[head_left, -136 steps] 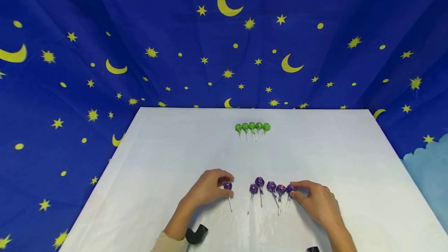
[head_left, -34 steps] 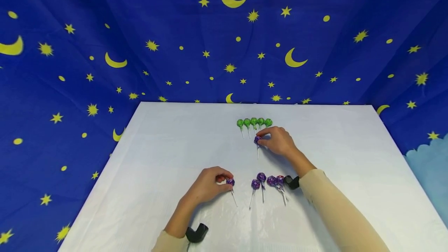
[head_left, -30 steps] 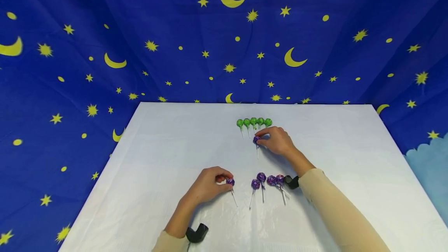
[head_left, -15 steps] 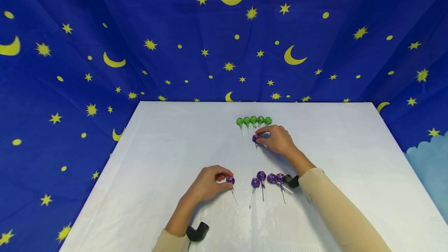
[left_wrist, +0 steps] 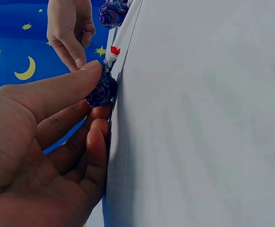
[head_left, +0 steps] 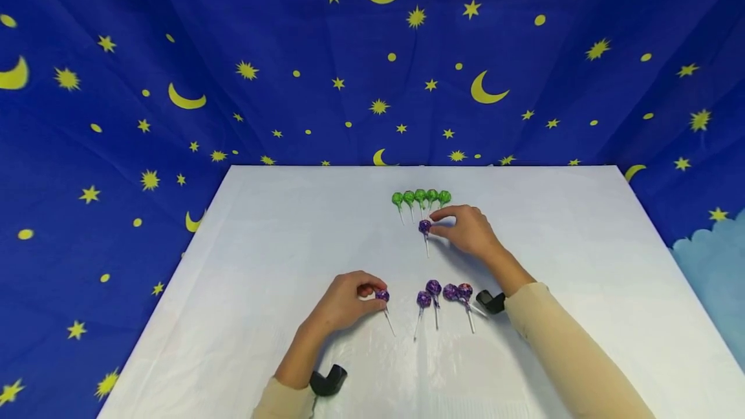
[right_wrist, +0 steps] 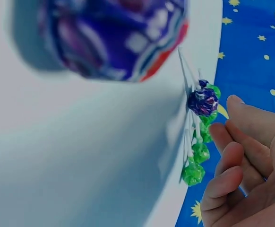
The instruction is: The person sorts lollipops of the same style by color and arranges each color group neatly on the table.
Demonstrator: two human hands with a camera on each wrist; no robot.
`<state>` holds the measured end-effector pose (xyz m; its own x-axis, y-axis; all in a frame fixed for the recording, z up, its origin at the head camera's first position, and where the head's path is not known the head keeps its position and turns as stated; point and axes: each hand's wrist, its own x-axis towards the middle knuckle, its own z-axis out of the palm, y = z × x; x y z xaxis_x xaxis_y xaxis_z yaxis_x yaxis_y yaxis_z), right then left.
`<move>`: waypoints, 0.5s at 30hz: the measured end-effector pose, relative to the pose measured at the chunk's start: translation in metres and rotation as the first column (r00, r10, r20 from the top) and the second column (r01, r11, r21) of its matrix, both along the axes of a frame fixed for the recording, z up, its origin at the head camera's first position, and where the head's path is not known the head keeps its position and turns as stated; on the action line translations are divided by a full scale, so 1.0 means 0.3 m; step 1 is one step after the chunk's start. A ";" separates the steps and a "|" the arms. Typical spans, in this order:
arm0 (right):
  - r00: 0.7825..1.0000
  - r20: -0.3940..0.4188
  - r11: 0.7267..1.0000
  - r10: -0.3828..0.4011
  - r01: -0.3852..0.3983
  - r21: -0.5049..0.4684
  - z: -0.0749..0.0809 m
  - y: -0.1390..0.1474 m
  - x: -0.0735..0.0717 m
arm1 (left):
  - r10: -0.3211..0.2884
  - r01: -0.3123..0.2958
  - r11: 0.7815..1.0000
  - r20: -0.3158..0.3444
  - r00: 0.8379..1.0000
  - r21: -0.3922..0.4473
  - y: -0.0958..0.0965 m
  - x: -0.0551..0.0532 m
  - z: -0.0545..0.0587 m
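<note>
My left hand [head_left: 343, 302] pinches the wrapped head of a purple lollipop [left_wrist: 101, 90] between thumb and fingers, at the left of the near group. Its stick points toward me. Farther back, another purple lollipop [head_left: 425, 226] lies just in front of the green lollipops [head_left: 420, 195], stick toward me. My right hand [head_left: 468, 228] is right beside its head; in the right wrist view thumb and fingers are spread apart from that lollipop [right_wrist: 203, 101]. Between the hands, nearer to me, lie several more purple lollipops [head_left: 423, 299], two with heads together.
The white table [head_left: 279, 225] backs onto a blue cloth [head_left: 291, 31] with yellow moons and stars. A black curved piece [head_left: 328, 381] sits by the left wrist, and a similar black piece [head_left: 491, 302] by the right wrist, close to the sticks of the near purple lollipops.
My right hand has brought a purple lollipop from the near row's right end to below the green ones, and its fingers have now parted from it. The left hand keeps its lollipop.
</note>
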<state>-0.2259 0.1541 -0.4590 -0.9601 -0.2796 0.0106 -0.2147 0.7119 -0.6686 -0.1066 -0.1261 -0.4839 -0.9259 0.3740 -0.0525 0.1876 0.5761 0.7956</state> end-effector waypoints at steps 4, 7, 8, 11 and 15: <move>1.000 0.009 1.000 0.012 -0.012 -0.019 0.012 0.012 0.009 | 0.000 0.000 1.000 -0.010 1.000 -0.001 -0.003 -0.007 0.005; 1.000 0.009 1.000 0.019 -0.019 -0.018 0.016 0.018 0.015 | -0.001 0.001 1.000 -0.011 1.000 0.003 -0.003 -0.009 0.006; 1.000 0.007 1.000 0.023 -0.023 -0.015 0.017 0.021 0.019 | -0.001 0.001 1.000 -0.011 1.000 0.005 -0.003 -0.009 0.006; 1.000 0.013 1.000 0.026 -0.026 -0.017 0.021 0.026 0.034 | -0.004 0.004 1.000 -0.011 1.000 0.006 -0.001 -0.006 0.004; 0.999 0.033 0.999 0.035 -0.035 -0.030 0.023 0.037 0.062 | 0.002 -0.002 1.000 -0.008 1.000 -0.004 0.000 0.000 0.002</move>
<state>-0.2072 0.1651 -0.4521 -0.9497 -0.3130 -0.0127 -0.2164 0.6846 -0.6961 -0.1065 -0.1262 -0.4834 -0.9269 0.3724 -0.0466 0.1930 0.5795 0.7918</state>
